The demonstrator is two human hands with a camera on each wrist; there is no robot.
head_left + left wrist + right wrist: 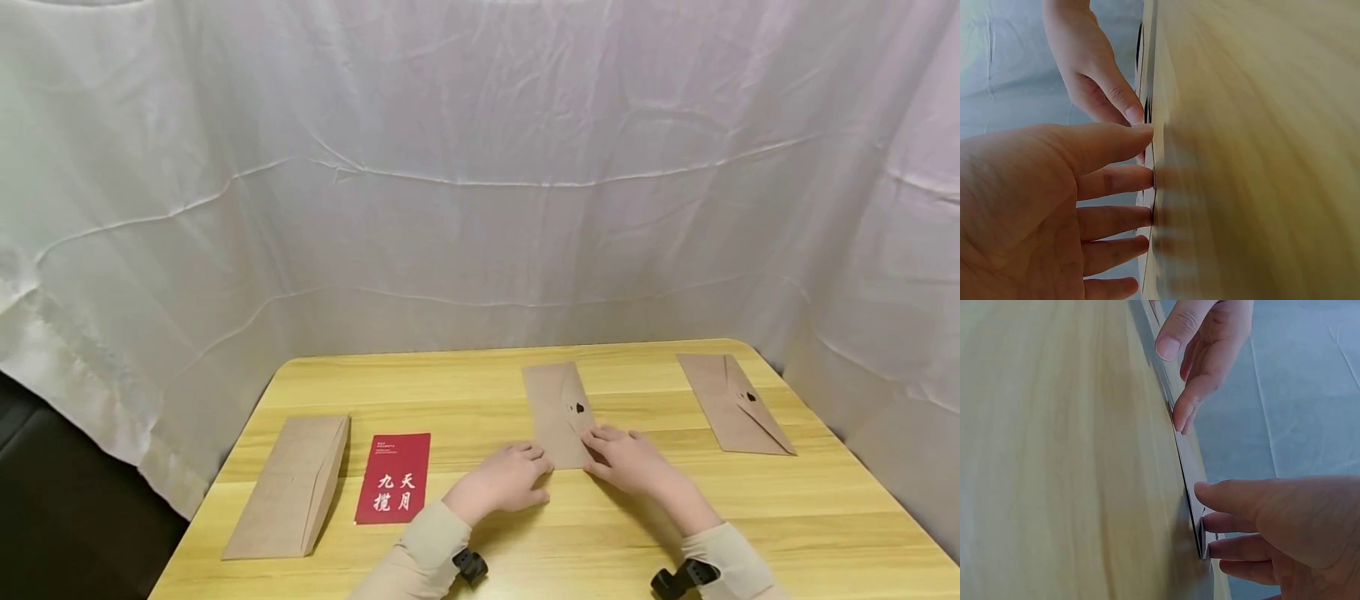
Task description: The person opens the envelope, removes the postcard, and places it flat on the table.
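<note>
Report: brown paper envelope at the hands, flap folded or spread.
Folded: the triangular flap lies over the brown paper envelope in the head view; whether sealed, I cannot tell.

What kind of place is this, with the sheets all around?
Probably a little curtained-off workspace, though I can't tell what building it's in. Pale cloth hangs around a wooden table, where brown envelopes and red paper lie spread out.

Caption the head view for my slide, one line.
Left hand and right hand at the middle envelope; red card and left envelope to one side, right envelope to the other.
</note>
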